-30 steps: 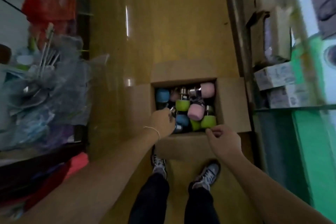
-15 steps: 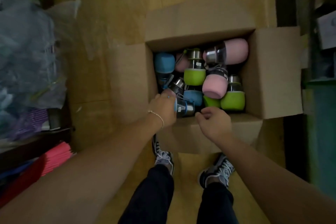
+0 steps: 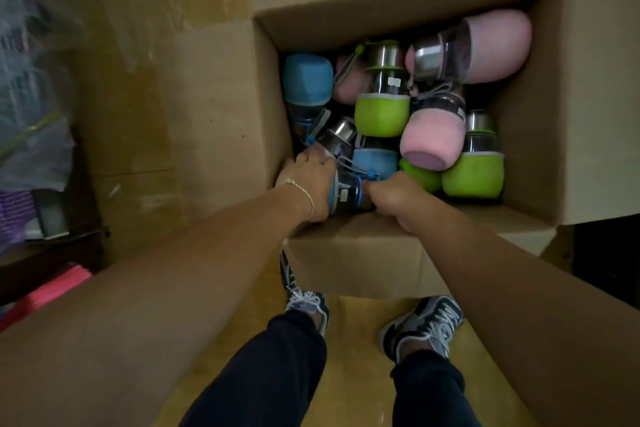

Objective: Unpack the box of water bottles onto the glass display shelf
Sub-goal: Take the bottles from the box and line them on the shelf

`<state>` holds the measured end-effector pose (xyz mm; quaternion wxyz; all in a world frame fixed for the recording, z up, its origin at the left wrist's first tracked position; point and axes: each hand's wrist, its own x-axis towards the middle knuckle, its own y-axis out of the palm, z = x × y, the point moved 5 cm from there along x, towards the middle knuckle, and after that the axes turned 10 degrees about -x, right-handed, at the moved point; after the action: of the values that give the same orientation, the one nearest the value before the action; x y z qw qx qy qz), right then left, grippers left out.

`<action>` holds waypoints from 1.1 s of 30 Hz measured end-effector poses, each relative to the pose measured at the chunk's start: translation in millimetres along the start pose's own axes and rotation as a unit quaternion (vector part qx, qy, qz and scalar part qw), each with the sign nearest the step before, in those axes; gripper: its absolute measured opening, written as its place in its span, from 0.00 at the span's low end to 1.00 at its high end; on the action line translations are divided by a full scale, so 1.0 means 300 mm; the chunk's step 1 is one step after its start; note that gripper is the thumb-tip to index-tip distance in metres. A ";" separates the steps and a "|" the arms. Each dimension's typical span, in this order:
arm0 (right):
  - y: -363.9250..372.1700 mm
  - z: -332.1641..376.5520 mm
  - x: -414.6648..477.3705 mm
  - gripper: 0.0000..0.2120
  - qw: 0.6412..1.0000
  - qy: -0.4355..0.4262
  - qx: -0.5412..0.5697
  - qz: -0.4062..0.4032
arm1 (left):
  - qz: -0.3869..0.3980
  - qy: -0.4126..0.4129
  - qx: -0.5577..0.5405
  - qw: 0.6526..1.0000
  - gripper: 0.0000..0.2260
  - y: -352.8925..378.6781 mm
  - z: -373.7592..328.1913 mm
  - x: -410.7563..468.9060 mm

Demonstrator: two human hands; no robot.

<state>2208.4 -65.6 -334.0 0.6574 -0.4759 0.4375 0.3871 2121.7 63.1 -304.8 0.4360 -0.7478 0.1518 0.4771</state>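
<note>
Unpacking looks barely begun: both hands, left and right, close their grip on a blue-sleeved bottle at the near edge of the cardboard box, which remains heaped with bottles (no shelf in view)

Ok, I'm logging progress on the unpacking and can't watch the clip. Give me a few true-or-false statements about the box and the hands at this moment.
1. The cardboard box stands open on the floor with bottles lying jumbled inside. True.
2. Both hands are down at the near edge of the box. True: the left hand and right hand close around one blue-sleeved bottle.
3. All the bottles have green sleeves. False: there are green, pink and blue ones.
4. The box is empty. False: many bottles remain.
5. The right wrist wears a thin bracelet. False: the bracelet is on the left wrist.
</note>
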 end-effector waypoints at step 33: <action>-0.816 0.115 -1.357 0.22 0.969 -0.108 0.149 -0.163 | -0.177 0.072 -0.085 0.978 0.40 -0.892 -0.590 -1.171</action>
<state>2312.9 -130.5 126.2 0.8187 -0.3927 0.3331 0.2541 2221.4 9.2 157.3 0.4363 -0.8296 0.0072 0.3483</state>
